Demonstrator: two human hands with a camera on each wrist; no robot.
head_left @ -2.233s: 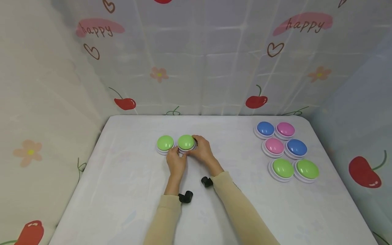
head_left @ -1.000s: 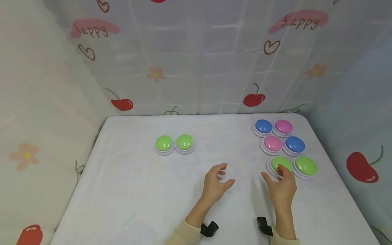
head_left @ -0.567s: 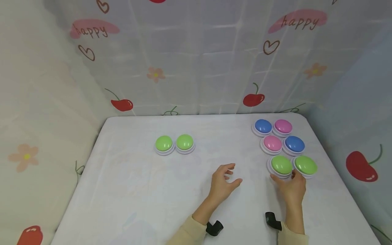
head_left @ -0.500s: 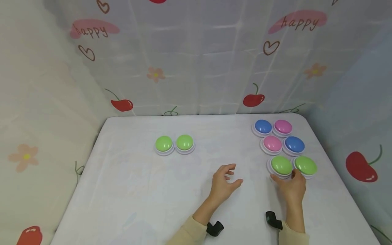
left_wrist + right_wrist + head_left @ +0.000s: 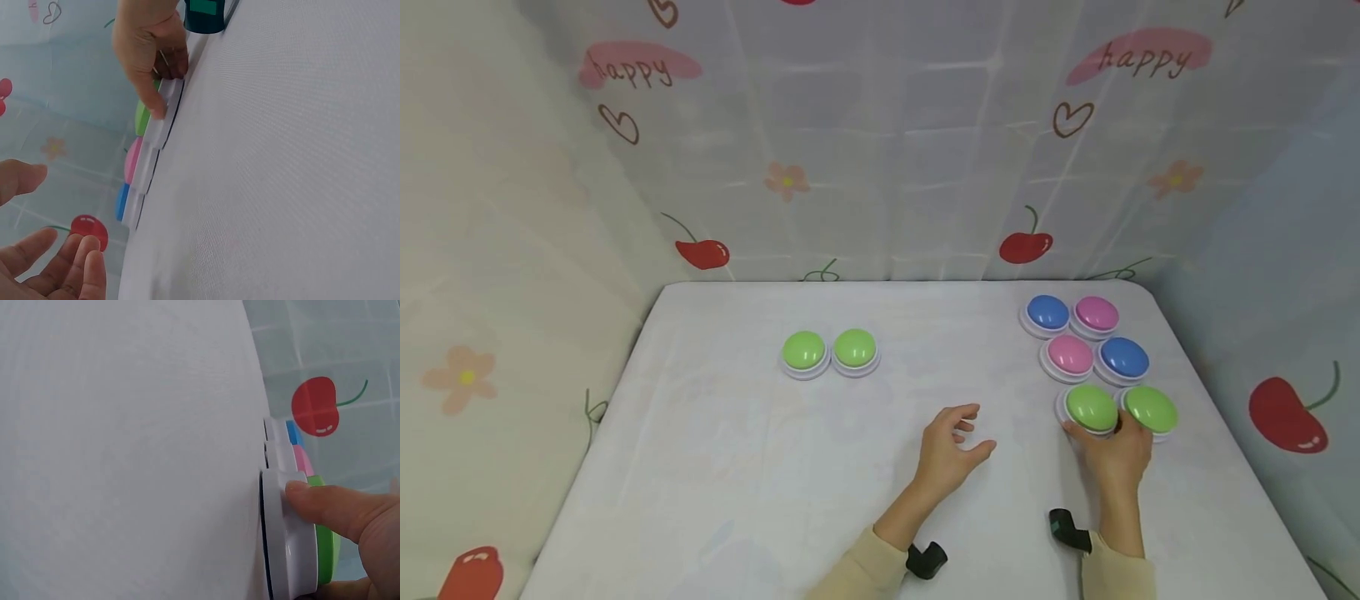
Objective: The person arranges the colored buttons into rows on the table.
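In the head view my right hand point(image 5: 1116, 457) grips the left one of two green push buttons point(image 5: 1092, 407) at the table's right, thumb on its near left side and fingers in the gap before the other green button point(image 5: 1152, 409). The right wrist view shows the thumb point(image 5: 325, 503) pressed on the white base point(image 5: 290, 540) of that button. My left hand point(image 5: 946, 454) hovers over the middle of the table, fingers loosely bent and holding nothing. Two more green buttons, one left point(image 5: 803, 351) and one right point(image 5: 855, 348), sit side by side left of centre.
Behind the gripped button, two pink buttons, one near point(image 5: 1071, 355) and one far point(image 5: 1097, 313), and two blue ones, one near point(image 5: 1124, 357) and one far point(image 5: 1048, 312), stand close together. The white-covered table point(image 5: 715, 467) meets printed curtains point(image 5: 887, 167) at the back and sides.
Both hands have left the green pair left of centre and moved right. The right hand came down around a green button on the right; the left hand stopped mid-table. The last half second shows little movement.
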